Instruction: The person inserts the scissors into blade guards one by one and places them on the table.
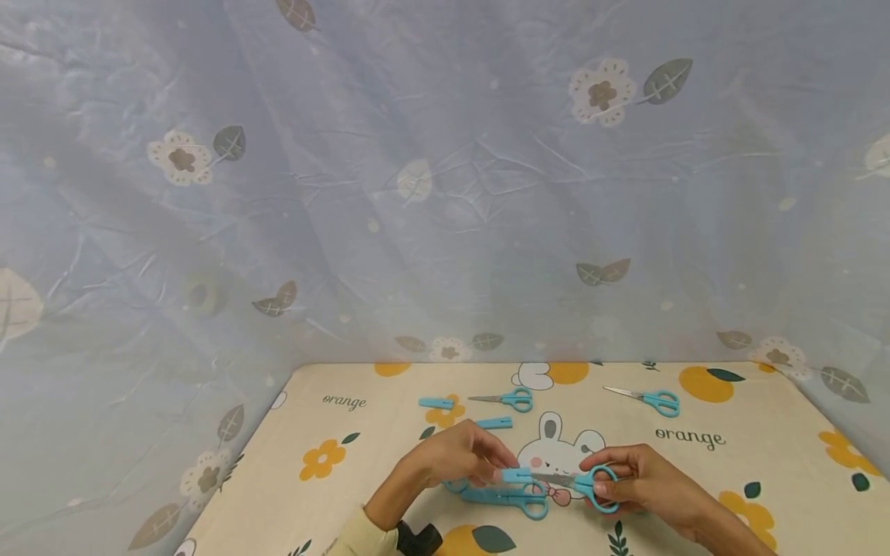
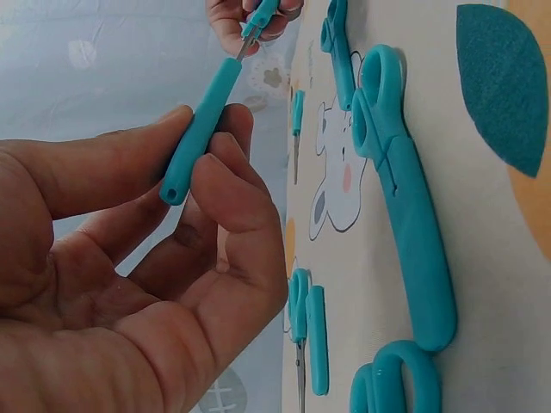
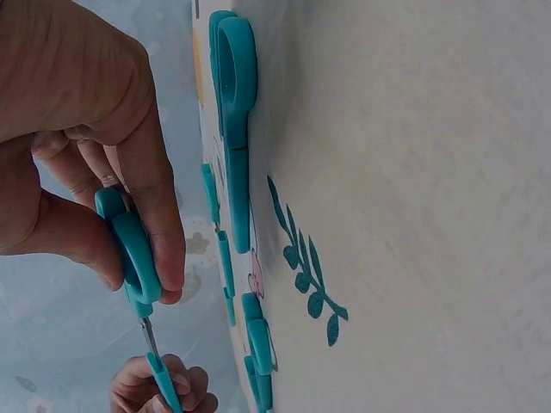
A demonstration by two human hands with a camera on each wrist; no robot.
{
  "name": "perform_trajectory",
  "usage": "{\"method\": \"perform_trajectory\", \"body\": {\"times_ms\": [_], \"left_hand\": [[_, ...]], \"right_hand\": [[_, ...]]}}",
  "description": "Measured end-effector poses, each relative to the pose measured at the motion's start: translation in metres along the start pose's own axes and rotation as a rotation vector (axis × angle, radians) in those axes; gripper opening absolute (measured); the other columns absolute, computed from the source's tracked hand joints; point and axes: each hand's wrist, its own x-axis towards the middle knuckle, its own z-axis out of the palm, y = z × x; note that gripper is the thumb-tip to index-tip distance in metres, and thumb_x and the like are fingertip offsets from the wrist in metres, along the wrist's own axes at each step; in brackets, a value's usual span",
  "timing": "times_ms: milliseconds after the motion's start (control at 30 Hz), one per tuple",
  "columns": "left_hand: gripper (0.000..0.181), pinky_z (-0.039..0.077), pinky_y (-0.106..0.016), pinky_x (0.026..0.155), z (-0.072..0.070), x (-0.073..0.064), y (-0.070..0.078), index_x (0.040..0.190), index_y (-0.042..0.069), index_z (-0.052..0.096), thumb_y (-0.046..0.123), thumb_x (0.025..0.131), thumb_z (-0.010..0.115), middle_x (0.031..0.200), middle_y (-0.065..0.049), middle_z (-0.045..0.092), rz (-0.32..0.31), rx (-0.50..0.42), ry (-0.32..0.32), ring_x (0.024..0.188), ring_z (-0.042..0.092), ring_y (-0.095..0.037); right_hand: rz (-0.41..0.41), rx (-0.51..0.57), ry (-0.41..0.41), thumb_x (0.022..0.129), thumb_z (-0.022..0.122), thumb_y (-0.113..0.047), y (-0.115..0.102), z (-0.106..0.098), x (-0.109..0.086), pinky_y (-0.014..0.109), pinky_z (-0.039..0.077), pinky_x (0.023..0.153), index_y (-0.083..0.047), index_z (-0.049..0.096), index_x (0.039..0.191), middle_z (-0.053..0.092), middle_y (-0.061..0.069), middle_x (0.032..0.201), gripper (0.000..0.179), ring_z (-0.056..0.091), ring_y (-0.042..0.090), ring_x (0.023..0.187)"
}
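Note:
My left hand (image 1: 455, 457) pinches a light-blue blade cover (image 2: 202, 129) between thumb and fingers. My right hand (image 1: 643, 483) grips a pair of blue-handled scissors (image 1: 599, 488) by the finger loops. The scissors' blades are together and point left, their tips at the mouth of the cover, with a length of metal showing between. Both hands are raised over the table. Just below them lies a covered pair of scissors (image 2: 417, 241), sheathed up to its handles. Beside it, another handle (image 2: 400, 379) shows, partly hidden by my left hand in the head view.
Farther back lie bare scissors (image 1: 514, 399) and, to the right, another bare pair (image 1: 657, 401). Two loose covers, one at the left (image 1: 436, 403) and one nearer (image 1: 495, 423), lie on the patterned tablecloth (image 1: 389, 440). A floral curtain (image 1: 445, 255) hangs behind.

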Motion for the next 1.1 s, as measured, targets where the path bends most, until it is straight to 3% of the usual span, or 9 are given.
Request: {"method": "perform_trajectory", "body": {"times_ms": [533, 833, 1100], "left_hand": [[0.019, 0.054, -0.025, 0.065, 0.007, -0.002, -0.001, 0.108, 0.004, 0.083, -0.006, 0.096, 0.072, 0.087, 0.0, 0.074, -0.005, -0.033, 0.005, 0.074, 0.063, -0.013], [0.018, 0.055, -0.024, 0.065, 0.01, 0.0, -0.003, 0.109, 0.003, 0.083, -0.005, 0.096, 0.072, 0.087, 0.0, 0.073, 0.006, -0.055, 0.003, 0.074, 0.064, -0.012], [0.02, 0.056, -0.024, 0.066, 0.014, 0.001, -0.003, 0.109, 0.002, 0.083, -0.007, 0.095, 0.072, 0.089, 0.001, 0.074, 0.022, -0.059, -0.004, 0.077, 0.065, -0.012]], "right_hand": [[0.041, -0.061, 0.051, 0.102, 0.074, -0.011, -0.005, 0.011, 0.007, 0.038, 0.067, 0.081, 0.017, 0.058, 0.138, 0.073, -0.002, 0.093, 0.049, 0.075, 0.013, 0.087], [0.053, -0.155, 0.107, 0.101, 0.073, -0.007, -0.005, 0.014, 0.009, 0.035, 0.067, 0.078, 0.015, 0.061, 0.136, 0.071, 0.001, 0.093, 0.043, 0.073, 0.015, 0.086], [0.006, -0.146, 0.075, 0.102, 0.072, -0.008, -0.005, 0.018, 0.013, 0.031, 0.066, 0.076, 0.015, 0.062, 0.133, 0.072, 0.002, 0.095, 0.04, 0.073, 0.011, 0.085]]}}
